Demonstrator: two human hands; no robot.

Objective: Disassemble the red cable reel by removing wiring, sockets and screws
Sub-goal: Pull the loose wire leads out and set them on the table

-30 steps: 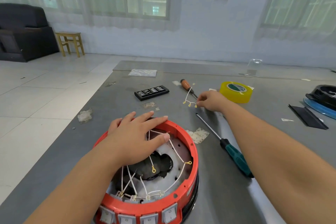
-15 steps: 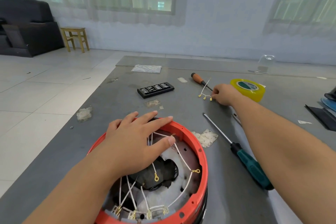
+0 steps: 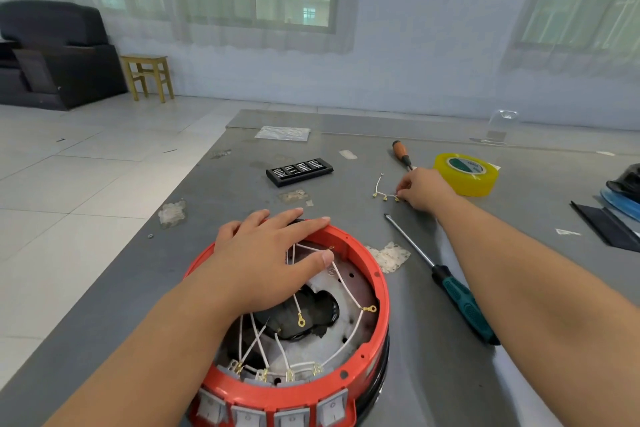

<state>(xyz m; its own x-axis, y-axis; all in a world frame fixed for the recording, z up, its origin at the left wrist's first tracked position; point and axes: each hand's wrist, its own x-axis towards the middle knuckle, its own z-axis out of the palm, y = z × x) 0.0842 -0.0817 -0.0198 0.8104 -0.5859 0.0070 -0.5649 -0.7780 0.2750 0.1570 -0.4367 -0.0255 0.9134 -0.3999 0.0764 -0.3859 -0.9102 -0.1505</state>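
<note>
The round red plastic cable reel (image 3: 360,371) sits open-side up at the near edge of the grey worktop (image 3: 433,374), its white wires with brass ring terminals (image 3: 346,291) running loose across the white and black core inside. A row of grey socket covers (image 3: 287,412) lines its near rim. The left hand (image 3: 266,260) lies flat over the far part of the reel, fingers straight and spread, the fingertips reaching the far rim and the thumb resting over the wires; its grip is open and holds nothing. The right hand (image 3: 424,189) is further out on the worktop, its fingers curled in a pinching grip on one end of a short removed white wire with brass terminals (image 3: 382,192), which lies on the surface. Just beyond it are a roll of yellow tape (image 3: 465,174) and an orange-handled screwdriver (image 3: 401,153). A long green-and-black-handled screwdriver (image 3: 450,286) lies between the reel and the right forearm. A black rectangular bit case (image 3: 299,172) sits further left.
</note>
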